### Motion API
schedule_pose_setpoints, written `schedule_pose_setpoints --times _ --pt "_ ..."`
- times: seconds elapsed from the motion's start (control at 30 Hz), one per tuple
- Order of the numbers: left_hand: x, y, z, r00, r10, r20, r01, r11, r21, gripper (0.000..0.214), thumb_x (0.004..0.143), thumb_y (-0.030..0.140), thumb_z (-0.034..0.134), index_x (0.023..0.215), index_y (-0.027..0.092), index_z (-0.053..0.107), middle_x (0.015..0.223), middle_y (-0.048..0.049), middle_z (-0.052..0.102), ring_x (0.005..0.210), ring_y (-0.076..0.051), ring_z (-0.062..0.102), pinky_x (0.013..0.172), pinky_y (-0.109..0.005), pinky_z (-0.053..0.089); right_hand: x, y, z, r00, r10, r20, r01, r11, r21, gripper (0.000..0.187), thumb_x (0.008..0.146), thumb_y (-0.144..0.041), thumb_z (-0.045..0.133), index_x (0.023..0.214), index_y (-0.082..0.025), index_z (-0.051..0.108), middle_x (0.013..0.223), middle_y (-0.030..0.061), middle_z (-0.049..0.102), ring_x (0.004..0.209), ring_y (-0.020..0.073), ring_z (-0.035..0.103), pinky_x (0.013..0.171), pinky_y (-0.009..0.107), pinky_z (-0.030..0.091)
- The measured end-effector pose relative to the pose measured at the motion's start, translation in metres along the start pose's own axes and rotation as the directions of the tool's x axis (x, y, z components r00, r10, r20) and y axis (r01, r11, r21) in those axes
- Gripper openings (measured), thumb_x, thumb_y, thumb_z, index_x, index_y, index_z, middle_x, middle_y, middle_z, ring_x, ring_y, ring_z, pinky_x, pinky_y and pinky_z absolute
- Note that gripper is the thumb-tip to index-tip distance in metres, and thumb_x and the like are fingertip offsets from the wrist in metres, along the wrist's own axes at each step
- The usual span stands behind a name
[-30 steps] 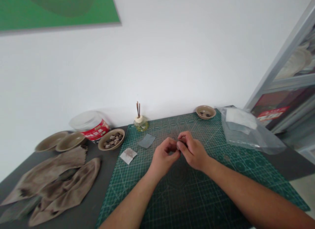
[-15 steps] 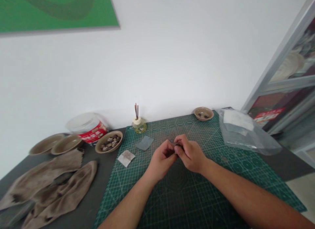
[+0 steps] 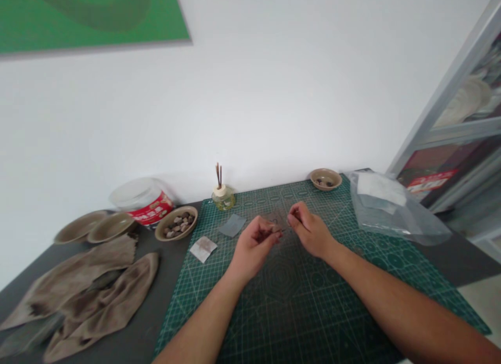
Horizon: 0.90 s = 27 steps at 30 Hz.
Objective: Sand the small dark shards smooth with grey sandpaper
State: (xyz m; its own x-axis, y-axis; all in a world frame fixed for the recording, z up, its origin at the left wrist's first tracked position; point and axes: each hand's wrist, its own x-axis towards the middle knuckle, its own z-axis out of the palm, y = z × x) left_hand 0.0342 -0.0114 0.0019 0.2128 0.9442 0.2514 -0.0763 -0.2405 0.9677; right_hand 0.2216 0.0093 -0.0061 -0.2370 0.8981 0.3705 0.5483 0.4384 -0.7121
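Above the green cutting mat (image 3: 282, 322), my left hand (image 3: 254, 244) is closed in a pinch, with a small brown pebble-like piece (image 3: 276, 229) at its fingertips. My right hand (image 3: 310, 231) is a short way to the right, its thumb and fingers pressed together. What it holds, if anything, is too small to make out. Just behind the hands a darker, smudged patch lies on the mat. A grey square sheet (image 3: 233, 225) and a white square with a brown stain (image 3: 203, 248) lie left of my left hand.
Left stand a bowl of small stones (image 3: 177, 223), a white tub with a red label (image 3: 151, 210), two brown bowls (image 3: 80, 227) and a crumpled brown cloth (image 3: 105, 306). At the back are a reed diffuser (image 3: 223, 197), a small bowl (image 3: 325, 179) and a clear plastic bag (image 3: 399, 210).
My hands were together over a small dark thing. Now they are apart: the right has shifted slightly right and up, while the left stays near its place. The view has shifted slightly.
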Motion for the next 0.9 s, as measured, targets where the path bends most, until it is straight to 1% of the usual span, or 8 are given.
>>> schedule_pose_setpoints --times 0.1,0.17,0.27,0.37,0.6,0.73,0.8,0.9 --pt "0.0037 0.0021 -0.0022 0.998 0.030 -0.051 -0.031 0.999 -0.028 0.018 0.080 0.023 0.069 0.080 0.018 0.052 0.090 -0.0022 0.062 0.077 -0.013 0.061 0.070 -0.027 0.051 0.0019 0.0018 0.0014 0.999 -0.006 0.040 0.000 0.990 0.138 0.016 0.098 -0.034 0.044 0.107 -0.022 0.044 0.095 0.0043 0.062 0.085 0.0193 0.062 0.077 0.032 0.045" --pt "0.0049 0.0039 -0.0024 0.998 0.013 -0.066 -0.017 0.998 -0.060 0.018 0.080 0.024 0.069 0.082 0.018 0.052 0.100 -0.0050 0.064 0.083 -0.015 0.063 0.074 -0.030 0.052 0.0017 0.0011 0.0029 0.996 -0.024 0.085 0.008 0.982 0.190 0.019 0.096 -0.032 0.047 0.111 -0.021 0.043 0.102 0.0061 0.061 0.092 0.0195 0.061 0.082 0.033 0.045" --pt "0.0051 0.0055 -0.0023 0.999 -0.026 -0.043 0.021 0.992 -0.121 0.018 0.081 0.024 0.067 0.084 0.018 0.050 0.108 -0.0078 0.066 0.090 -0.017 0.065 0.080 -0.034 0.054 0.0015 0.0005 0.0051 0.991 -0.028 0.129 0.001 0.979 0.204 0.025 0.095 -0.033 0.051 0.114 -0.020 0.044 0.107 0.0080 0.061 0.094 0.0197 0.060 0.083 0.035 0.045" --pt "0.0054 0.0048 -0.0035 0.999 -0.042 -0.016 0.039 0.988 -0.149 0.019 0.082 0.025 0.067 0.084 0.018 0.049 0.106 -0.0084 0.067 0.093 -0.019 0.065 0.080 -0.036 0.055 0.0023 0.0001 0.0057 0.991 -0.029 0.134 0.000 0.978 0.207 0.027 0.094 -0.036 0.053 0.114 -0.019 0.046 0.104 0.0076 0.062 0.090 0.0192 0.061 0.079 0.034 0.046" --pt "0.0077 0.0020 -0.0081 1.000 -0.030 -0.001 0.029 0.990 -0.139 0.019 0.082 0.026 0.068 0.085 0.018 0.051 0.105 -0.0075 0.067 0.098 -0.020 0.063 0.085 -0.036 0.053 0.0040 -0.0053 0.0009 0.995 -0.063 0.073 0.046 0.976 0.212 0.025 0.088 -0.036 0.063 0.106 -0.021 0.054 0.096 0.0028 0.063 0.084 0.0173 0.059 0.074 0.030 0.045" --pt "0.0072 0.0023 -0.0091 0.999 -0.037 0.015 0.038 0.992 -0.117 0.019 0.081 0.028 0.068 0.084 0.018 0.052 0.106 -0.0067 0.065 0.091 -0.018 0.064 0.076 -0.032 0.055 0.0053 -0.0066 -0.0002 0.996 -0.066 0.057 0.052 0.973 0.223 0.024 0.086 -0.036 0.066 0.103 -0.021 0.058 0.094 0.0021 0.064 0.082 0.0171 0.059 0.071 0.028 0.045" --pt "0.0065 0.0028 -0.0093 0.999 -0.045 0.026 0.047 0.991 -0.122 0.019 0.081 0.028 0.068 0.085 0.018 0.052 0.107 -0.0060 0.064 0.088 -0.017 0.064 0.073 -0.032 0.056 0.0061 -0.0062 -0.0008 0.996 -0.073 0.043 0.062 0.976 0.210 0.023 0.086 -0.036 0.066 0.104 -0.022 0.061 0.096 0.0023 0.066 0.085 0.0180 0.060 0.073 0.030 0.046" --pt "0.0055 0.0040 -0.0094 0.998 -0.045 0.043 0.051 0.989 -0.142 0.018 0.082 0.027 0.067 0.089 0.019 0.053 0.108 -0.0052 0.062 0.089 -0.018 0.065 0.077 -0.035 0.056 0.0072 -0.0058 -0.0025 0.994 -0.105 -0.029 0.108 0.980 0.169 0.022 0.084 -0.035 0.068 0.103 -0.024 0.065 0.100 0.0035 0.066 0.092 0.0198 0.060 0.080 0.033 0.046"
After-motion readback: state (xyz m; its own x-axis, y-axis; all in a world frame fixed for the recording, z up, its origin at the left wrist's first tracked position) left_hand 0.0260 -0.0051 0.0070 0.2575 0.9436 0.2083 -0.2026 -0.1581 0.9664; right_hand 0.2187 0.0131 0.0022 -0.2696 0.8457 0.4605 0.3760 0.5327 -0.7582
